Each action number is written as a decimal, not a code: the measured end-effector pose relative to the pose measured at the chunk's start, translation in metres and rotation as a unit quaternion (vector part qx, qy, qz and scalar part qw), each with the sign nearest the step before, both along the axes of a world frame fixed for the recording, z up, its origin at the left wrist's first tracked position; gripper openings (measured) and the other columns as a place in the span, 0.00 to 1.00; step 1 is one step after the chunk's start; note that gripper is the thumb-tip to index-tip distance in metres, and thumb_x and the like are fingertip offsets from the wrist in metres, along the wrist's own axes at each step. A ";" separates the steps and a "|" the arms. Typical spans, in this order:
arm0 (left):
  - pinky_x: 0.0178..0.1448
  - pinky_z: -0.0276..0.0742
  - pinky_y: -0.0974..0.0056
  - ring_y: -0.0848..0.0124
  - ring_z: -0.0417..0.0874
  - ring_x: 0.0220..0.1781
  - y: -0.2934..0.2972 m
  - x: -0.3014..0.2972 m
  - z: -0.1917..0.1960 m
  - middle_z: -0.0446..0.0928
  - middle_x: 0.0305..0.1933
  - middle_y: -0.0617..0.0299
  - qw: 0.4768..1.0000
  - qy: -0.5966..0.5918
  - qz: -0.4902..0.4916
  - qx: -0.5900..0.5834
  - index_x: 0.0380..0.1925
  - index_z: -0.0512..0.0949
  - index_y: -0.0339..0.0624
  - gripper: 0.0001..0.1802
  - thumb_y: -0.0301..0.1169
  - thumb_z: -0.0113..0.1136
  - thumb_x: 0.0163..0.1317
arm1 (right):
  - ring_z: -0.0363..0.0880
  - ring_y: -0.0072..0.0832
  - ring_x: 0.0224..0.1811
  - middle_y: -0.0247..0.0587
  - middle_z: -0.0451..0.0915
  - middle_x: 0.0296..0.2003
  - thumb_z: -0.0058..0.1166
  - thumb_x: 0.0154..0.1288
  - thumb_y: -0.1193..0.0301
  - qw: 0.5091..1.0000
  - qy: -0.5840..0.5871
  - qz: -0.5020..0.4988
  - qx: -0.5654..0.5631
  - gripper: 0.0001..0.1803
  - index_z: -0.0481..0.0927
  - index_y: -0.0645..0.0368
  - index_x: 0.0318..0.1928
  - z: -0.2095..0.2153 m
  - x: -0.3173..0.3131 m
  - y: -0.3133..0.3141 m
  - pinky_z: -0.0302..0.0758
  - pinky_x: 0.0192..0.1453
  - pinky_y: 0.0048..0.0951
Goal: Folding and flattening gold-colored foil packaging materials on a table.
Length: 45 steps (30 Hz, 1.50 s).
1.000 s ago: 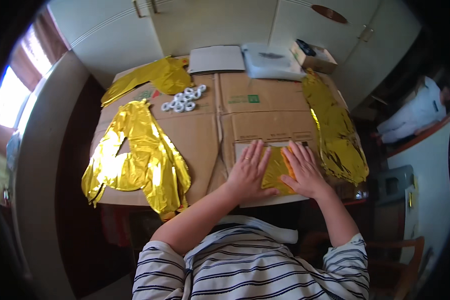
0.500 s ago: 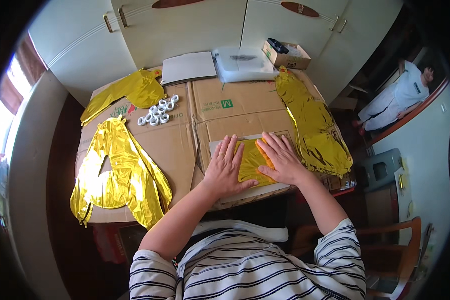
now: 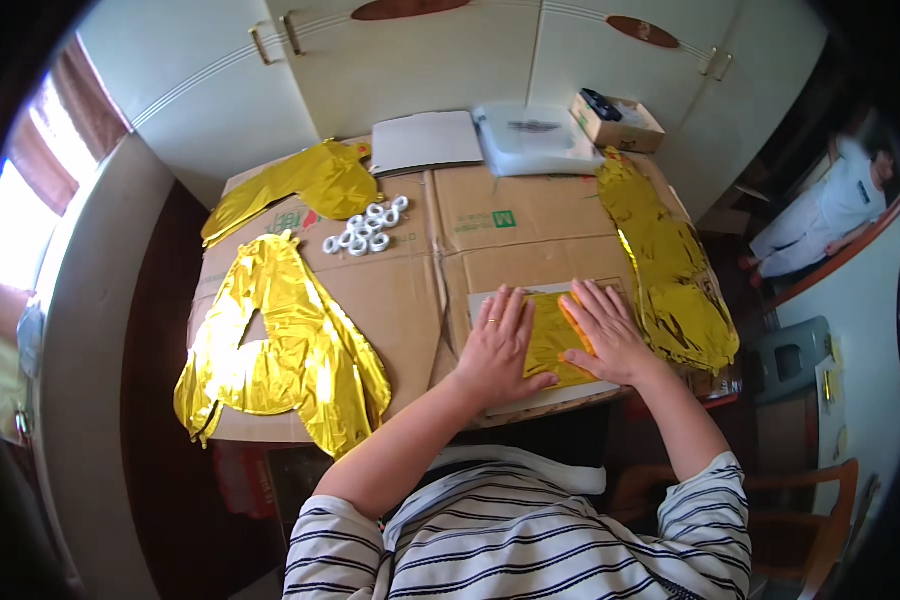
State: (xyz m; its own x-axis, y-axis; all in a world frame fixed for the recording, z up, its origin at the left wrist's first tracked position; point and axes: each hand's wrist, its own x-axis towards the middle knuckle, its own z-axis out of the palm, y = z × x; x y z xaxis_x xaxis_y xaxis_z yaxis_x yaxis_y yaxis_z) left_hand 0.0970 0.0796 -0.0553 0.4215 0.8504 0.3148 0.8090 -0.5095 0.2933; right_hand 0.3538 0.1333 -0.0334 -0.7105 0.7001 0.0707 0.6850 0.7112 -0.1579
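My left hand [image 3: 500,345] lies flat, fingers stretched, along the left side of a folded gold foil balloon [image 3: 545,350]. On its right side rests my right hand [image 3: 612,338], also flat with fingers spread. An orange strip [image 3: 576,325] shows at the inner edge of my right hand; the rest of it is hidden. Under the folded foil is a pale flat board [image 3: 535,400] at the table's near edge. Left of my hands, a large unfolded gold foil balloon [image 3: 270,375] lies spread out. Another long gold foil balloon [image 3: 675,285] lies to the right.
Flattened cardboard [image 3: 400,290] covers the table. A third gold foil piece [image 3: 310,185] is at the far left, beside several white ribbon rolls [image 3: 365,235]. Behind stand a grey-white board [image 3: 427,140], a clear plastic pack [image 3: 535,140] and an open box [image 3: 620,125]. A person [image 3: 825,205] is at right.
The whole view has swung, so everything sits farther right in it. Both hands stay flat on the folded foil with hardly any change of pose.
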 end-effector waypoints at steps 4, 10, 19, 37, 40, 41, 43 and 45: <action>0.84 0.47 0.39 0.38 0.53 0.83 0.000 0.002 -0.002 0.59 0.78 0.33 1.000 0.009 0.003 0.003 0.72 0.63 0.22 0.62 0.73 0.55 0.59 | 0.50 0.49 0.83 0.54 0.56 0.79 0.56 0.72 0.44 0.998 0.045 0.014 -0.035 0.44 0.62 0.54 0.78 0.009 0.005 0.007 0.46 0.85 0.51; 0.84 0.45 0.39 0.38 0.51 0.83 0.000 0.002 0.001 0.57 0.79 0.33 0.999 0.029 0.010 -0.012 0.74 0.61 0.23 0.63 0.74 0.52 0.60 | 0.79 0.51 0.59 0.50 0.83 0.54 0.62 0.68 0.59 0.984 0.169 -0.026 -0.038 0.24 0.81 0.58 0.60 0.044 -0.032 0.055 0.73 0.66 0.48; 0.84 0.43 0.38 0.36 0.48 0.84 0.002 0.000 -0.010 0.55 0.80 0.34 0.999 -0.039 -0.004 -0.009 0.79 0.52 0.32 0.61 0.72 0.53 0.63 | 0.85 0.44 0.49 0.42 0.85 0.44 0.58 0.67 0.66 0.982 0.157 0.102 -0.002 0.11 0.89 0.48 0.46 0.026 -0.246 0.183 0.81 0.56 0.45; 0.84 0.43 0.38 0.33 0.48 0.83 0.001 -0.002 -0.001 0.56 0.78 0.29 0.997 -0.079 -0.013 -0.018 0.76 0.59 0.32 0.51 0.64 0.52 0.68 | 0.82 0.18 0.31 0.34 0.86 0.28 0.65 0.66 0.70 0.895 0.363 -0.034 -0.257 0.07 0.87 0.62 0.37 0.036 -0.210 0.174 0.79 0.38 0.25; 0.84 0.44 0.39 0.33 0.51 0.82 0.002 -0.004 -0.002 0.56 0.78 0.28 0.996 -0.090 -0.010 -0.015 0.75 0.61 0.33 0.50 0.62 0.56 0.67 | 0.82 0.16 0.34 0.32 0.87 0.32 0.65 0.67 0.72 0.846 0.399 -0.030 -0.353 0.07 0.86 0.65 0.39 0.047 -0.152 0.136 0.79 0.42 0.23; 0.84 0.45 0.39 0.32 0.52 0.82 0.002 -0.005 -0.004 0.55 0.78 0.28 0.995 -0.096 -0.008 -0.017 0.75 0.62 0.33 0.50 0.62 0.56 0.67 | 0.82 0.15 0.34 0.32 0.87 0.33 0.65 0.67 0.73 0.838 0.399 -0.035 -0.371 0.07 0.86 0.65 0.40 0.051 -0.131 0.120 0.79 0.43 0.23; 0.84 0.45 0.39 0.32 0.52 0.82 0.003 -0.005 0.000 0.55 0.78 0.28 0.996 -0.092 -0.013 -0.011 0.73 0.64 0.33 0.47 0.60 0.58 0.66 | 0.82 0.15 0.36 0.32 0.87 0.34 0.64 0.67 0.74 0.820 0.397 -0.052 -0.408 0.06 0.86 0.64 0.42 0.057 -0.083 0.080 0.79 0.44 0.22; 0.84 0.46 0.39 0.32 0.52 0.82 0.002 -0.001 0.001 0.54 0.79 0.28 0.995 -0.098 -0.020 -0.009 0.72 0.66 0.34 0.46 0.59 0.59 0.66 | 0.81 0.14 0.37 0.31 0.86 0.34 0.63 0.68 0.74 0.819 0.394 -0.095 -0.407 0.06 0.85 0.64 0.42 0.058 -0.039 0.038 0.78 0.44 0.21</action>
